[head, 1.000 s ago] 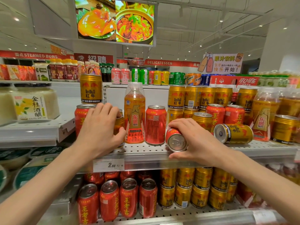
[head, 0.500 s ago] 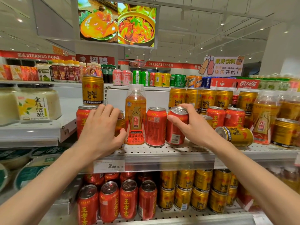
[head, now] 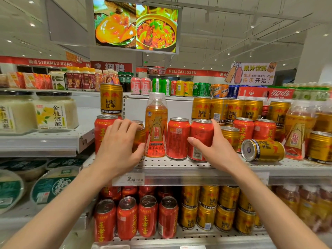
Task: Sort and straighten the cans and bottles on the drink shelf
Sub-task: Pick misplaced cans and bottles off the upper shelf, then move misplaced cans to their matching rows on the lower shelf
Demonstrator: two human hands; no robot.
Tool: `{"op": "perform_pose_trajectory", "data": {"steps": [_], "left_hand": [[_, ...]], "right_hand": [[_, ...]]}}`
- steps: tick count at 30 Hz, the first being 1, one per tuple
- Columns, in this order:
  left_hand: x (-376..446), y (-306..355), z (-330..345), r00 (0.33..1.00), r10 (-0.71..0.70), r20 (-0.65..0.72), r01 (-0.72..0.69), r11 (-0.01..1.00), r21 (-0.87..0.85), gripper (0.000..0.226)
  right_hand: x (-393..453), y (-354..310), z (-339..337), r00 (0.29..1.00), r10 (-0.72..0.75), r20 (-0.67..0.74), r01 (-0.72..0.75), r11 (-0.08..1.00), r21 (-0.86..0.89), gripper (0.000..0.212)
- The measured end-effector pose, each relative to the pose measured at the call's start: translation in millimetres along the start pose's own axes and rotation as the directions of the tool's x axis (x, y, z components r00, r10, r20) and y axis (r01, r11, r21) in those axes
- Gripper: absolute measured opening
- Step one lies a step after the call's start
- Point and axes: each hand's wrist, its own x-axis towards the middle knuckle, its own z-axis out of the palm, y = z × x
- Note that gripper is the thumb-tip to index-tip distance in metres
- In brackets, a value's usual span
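1. The right hand (head: 216, 151) gripped an upright red can (head: 201, 139) standing on the drink shelf (head: 179, 167), two places right of the orange bottle (head: 156, 126).
2. Between them stood another red can (head: 177, 138).
3. The left hand (head: 119, 148) curled around a gold can (head: 139, 139) just left of the orange bottle.
4. Well right of the orange bottle, a gold can (head: 263, 150) lay on its side.

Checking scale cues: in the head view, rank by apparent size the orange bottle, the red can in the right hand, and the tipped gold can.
1. orange bottle, clearly tallest.
2. red can and tipped gold can: they look alike, and its lying angle leaves it unsure.
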Motion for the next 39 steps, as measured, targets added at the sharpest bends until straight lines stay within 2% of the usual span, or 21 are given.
{"op": "perform_pose_trajectory", "data": {"steps": [4, 7, 11, 15, 20, 23, 26, 30, 39], "left_hand": [[-13, 0, -6, 0.999, -0.018, -0.037, 0.010, 0.976, -0.218, 0.052], [-28, 9, -11, 0.991, -0.037, -0.128, -0.004, 0.953, -0.303, 0.053], [-60, 25, -12, 0.978, -0.129, -0.166, 0.032, 0.870, -0.492, 0.047], [-98, 32, 1, 0.979, -0.206, -0.002, 0.150, 0.720, -0.678, 0.045], [-146, 28, 32, 0.911, -0.293, 0.290, 0.397, 0.428, -0.812, 0.037], [-166, 24, 50, 0.858, -0.313, 0.406, 0.501, 0.345, -0.793, 0.034], [-176, 27, 63, 0.814, -0.327, 0.480, 0.571, 0.303, -0.763, 0.033], [-177, 44, 71, 0.793, -0.344, 0.504, 0.599, 0.288, -0.747, 0.030], [-150, 140, 85, 0.821, -0.376, 0.429, 0.551, 0.325, -0.769, 0.028]], "right_hand": [[-21, 7, 7, 0.997, -0.037, -0.063, 0.039, 0.998, 0.043, 0.096], [-44, 12, 11, 0.996, -0.030, -0.090, 0.037, 0.996, 0.078, 0.100], [-80, 12, 15, 0.991, -0.044, -0.128, 0.064, 0.986, 0.155, 0.077], [-119, 16, 25, 0.981, -0.025, -0.195, 0.070, 0.971, 0.227, 0.055], [-154, 43, 58, 0.983, 0.162, -0.082, -0.127, 0.937, 0.326, 0.039], [-168, 64, 72, 0.965, 0.262, -0.030, -0.240, 0.921, 0.308, 0.029], [-176, 76, 71, 0.949, 0.314, 0.022, -0.309, 0.915, 0.259, 0.026], [-180, 94, 52, 0.941, 0.337, 0.015, -0.331, 0.915, 0.232, 0.022], [-162, 164, -24, 0.969, 0.239, 0.066, -0.248, 0.929, 0.275, 0.020]]}}
